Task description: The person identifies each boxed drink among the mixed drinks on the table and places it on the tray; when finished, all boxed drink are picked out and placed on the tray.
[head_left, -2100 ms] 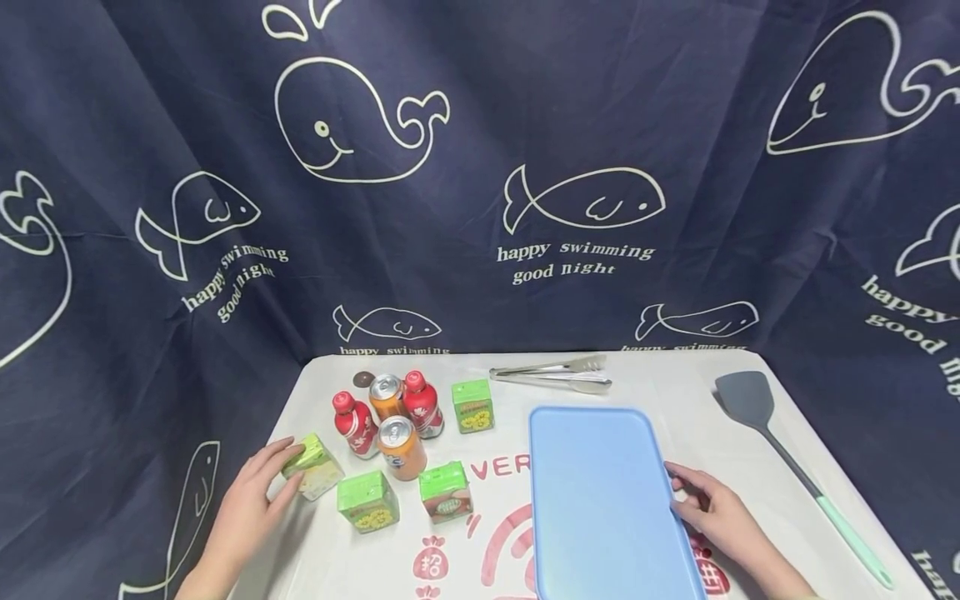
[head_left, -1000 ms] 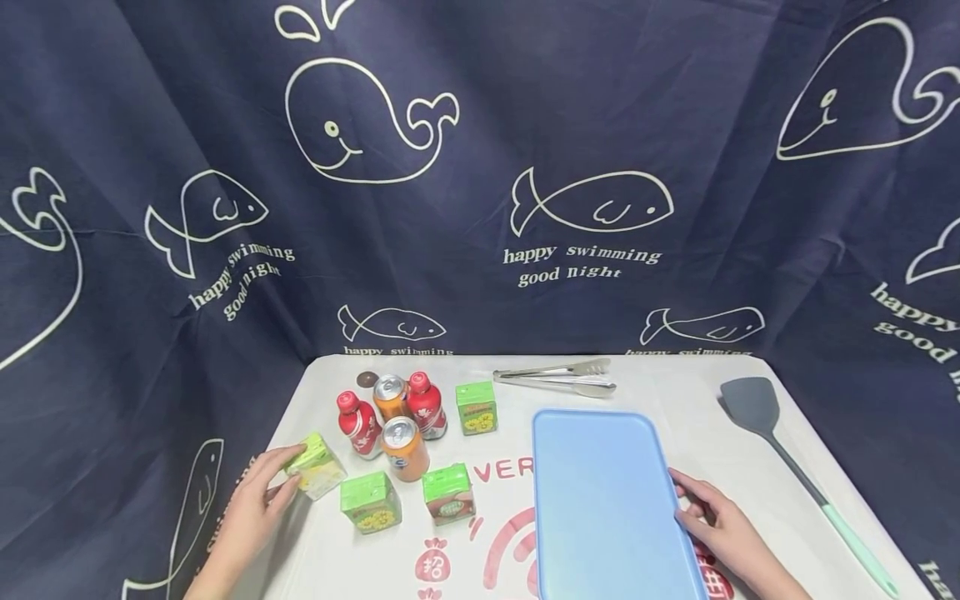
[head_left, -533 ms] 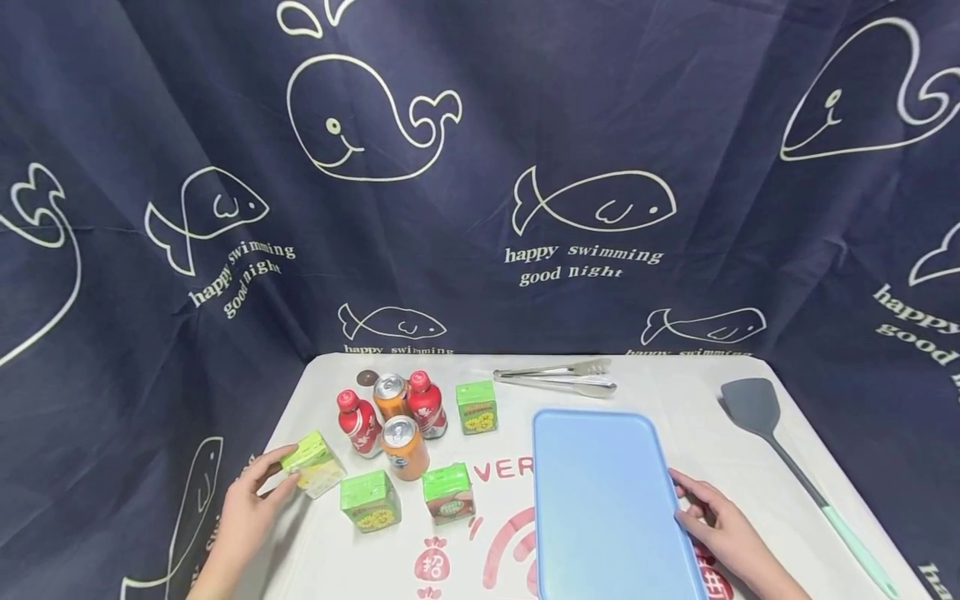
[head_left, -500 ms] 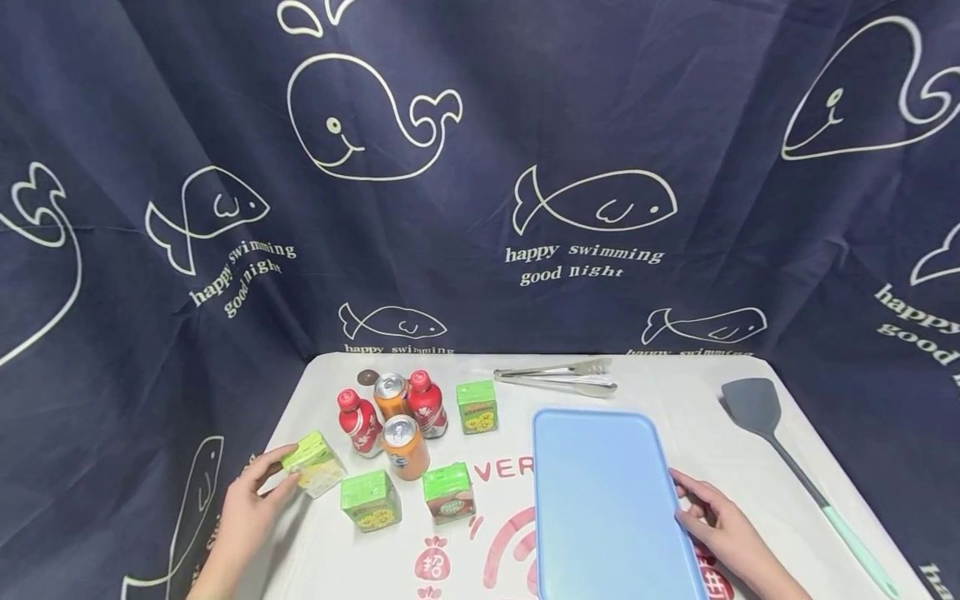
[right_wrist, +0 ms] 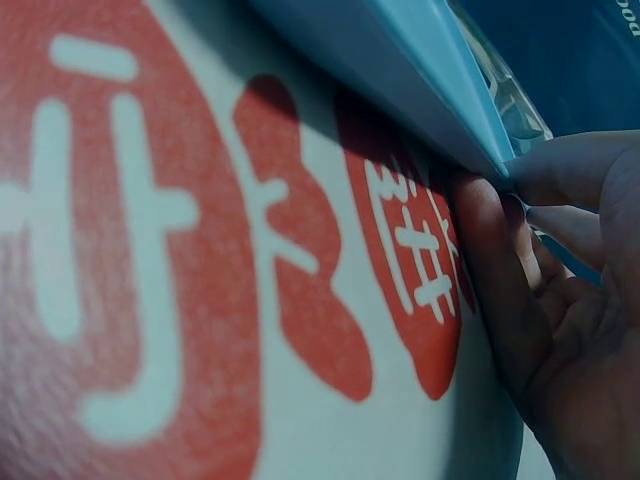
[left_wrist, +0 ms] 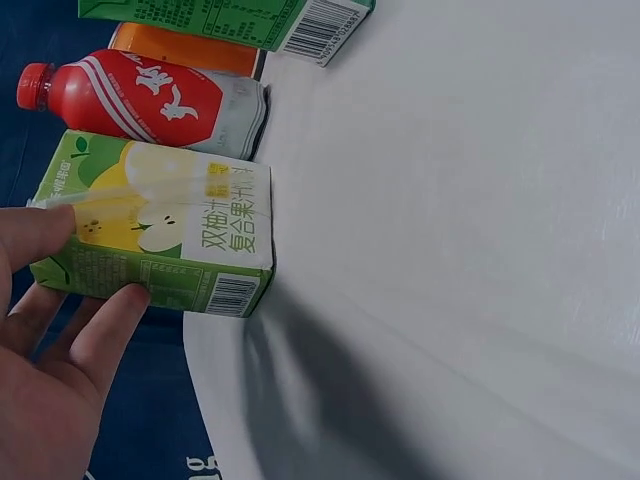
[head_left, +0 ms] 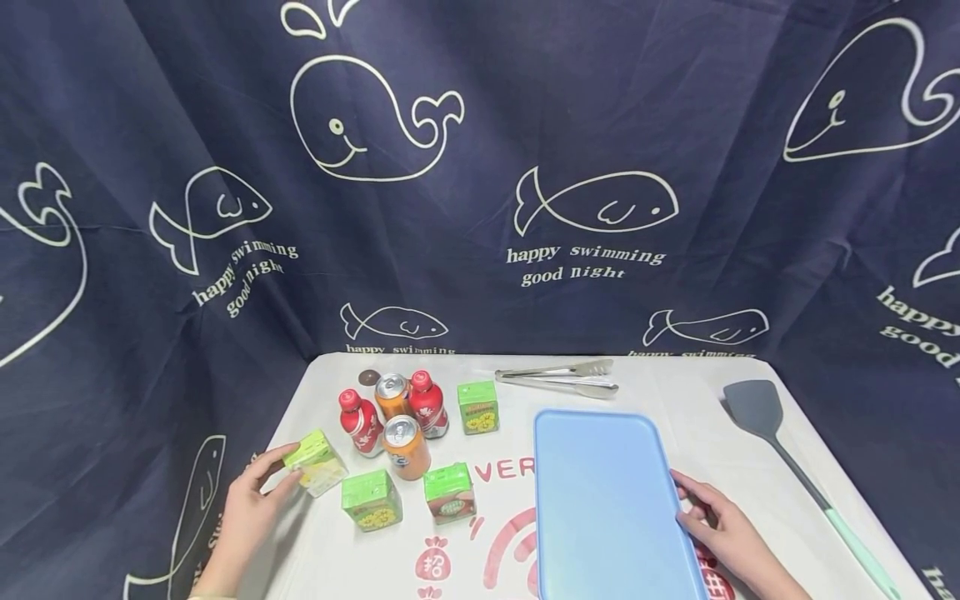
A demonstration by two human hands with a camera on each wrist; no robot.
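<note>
My left hand (head_left: 251, 504) grips the upper end of a yellow-green juice box (left_wrist: 160, 220) at the table's left side, with thumb and fingers on its sides. Right of it stand two green juice boxes (head_left: 371, 502) (head_left: 450, 493). Behind them are two red-capped bottles (head_left: 362, 423) (head_left: 427, 404) and two orange drink cans (head_left: 406, 450) (head_left: 392, 397). On the right, my right hand (head_left: 716, 521) pinches the right rim of a light blue tray (head_left: 611, 500) lying flat. In the right wrist view, the thumb and fingers meet at the tray's edge.
Another green juice box (head_left: 477, 407) stands behind the tray's left side. Metal tongs (head_left: 557, 377) lie at the back. A spatula (head_left: 798, 471) with grey head and mint handle lies along the right. Dark whale-print curtains (head_left: 465, 275) surround the white table (head_left: 675, 392).
The left hand's fingertips have drawn back a little along the juice box's top. The right hand stays at the tray's rim. The head view has shifted slightly.
</note>
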